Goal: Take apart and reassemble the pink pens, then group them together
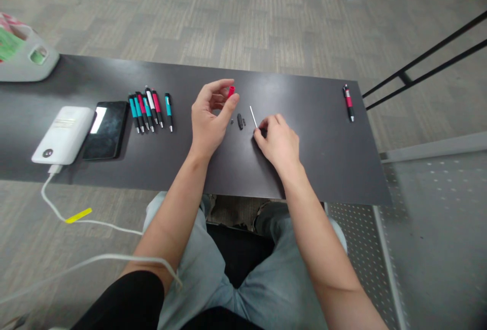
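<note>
Between the thumb and fingers of my left hand (211,114) is a red pen barrel (231,91), raised above the dark table. My right hand (279,139) rests at the table, its thumb and forefinger pinched at the lower end of a thin white pen refill (253,117). The refill's other end points away from me. Between my hands lie a black pen part (240,121) and a smaller dark piece (244,122). Another tiny dark piece (232,122) sits close to my left thumb. My right fingertips partly hide the refill's end.
Several teal, red and white pens (146,109) lie left of my hands, with one teal pen (169,111) slightly apart. Farther left are a black phone (106,134) and a white power bank (64,134) with a cable. A red pen (348,102) lies near the table's right edge.
</note>
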### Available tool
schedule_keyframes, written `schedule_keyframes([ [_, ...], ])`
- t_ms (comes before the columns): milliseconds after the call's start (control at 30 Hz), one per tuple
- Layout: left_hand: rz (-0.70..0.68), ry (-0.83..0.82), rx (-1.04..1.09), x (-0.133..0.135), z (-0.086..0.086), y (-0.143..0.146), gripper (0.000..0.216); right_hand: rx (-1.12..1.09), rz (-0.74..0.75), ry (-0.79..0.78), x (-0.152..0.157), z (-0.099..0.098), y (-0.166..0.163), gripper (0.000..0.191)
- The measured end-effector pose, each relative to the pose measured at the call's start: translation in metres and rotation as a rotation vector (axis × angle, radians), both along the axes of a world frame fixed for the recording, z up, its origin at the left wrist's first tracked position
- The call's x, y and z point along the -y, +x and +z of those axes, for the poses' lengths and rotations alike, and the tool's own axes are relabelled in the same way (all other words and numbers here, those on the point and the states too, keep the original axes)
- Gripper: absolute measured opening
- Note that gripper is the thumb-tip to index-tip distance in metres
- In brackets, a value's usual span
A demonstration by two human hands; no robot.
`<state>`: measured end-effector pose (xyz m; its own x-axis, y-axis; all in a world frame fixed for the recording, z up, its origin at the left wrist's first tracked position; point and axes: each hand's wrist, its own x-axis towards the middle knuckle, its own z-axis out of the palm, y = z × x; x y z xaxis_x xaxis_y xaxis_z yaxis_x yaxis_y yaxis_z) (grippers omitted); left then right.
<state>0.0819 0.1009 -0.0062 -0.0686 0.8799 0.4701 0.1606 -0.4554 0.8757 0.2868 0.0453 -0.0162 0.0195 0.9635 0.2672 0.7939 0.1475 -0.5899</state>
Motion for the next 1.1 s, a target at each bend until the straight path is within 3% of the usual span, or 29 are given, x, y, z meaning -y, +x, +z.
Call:
schedule_keyframes([
  [200,-0.039,0.013,-0.173,0.002,-0.003,0.001,0.021,0.029,-0.154,0.028,-0.002,0.004,0.05,0.036],
  [367,-0.109,0.04,-0.277,0.004,-0.001,0.002,0.005,0.005,-0.166,-0.002,-0.002,0.008,0.059,0.032],
  [500,-0.101,0.046,-0.292,0.004,-0.002,0.001,0.005,-0.016,-0.122,-0.053,-0.005,0.006,0.056,0.035],
  [733,-0.134,0.022,-0.316,0.005,-0.002,0.001,0.007,-0.066,-0.058,-0.008,-0.013,0.001,0.065,0.038],
  [933,-0.202,-0.009,-0.272,0.003,-0.008,0.0,0.015,-0.461,0.079,-0.118,-0.011,0.025,0.064,0.029],
  [1100,-0.201,0.01,-0.286,0.004,-0.004,0.0,0.01,-0.515,0.148,-0.144,-0.004,0.041,0.067,0.027],
])
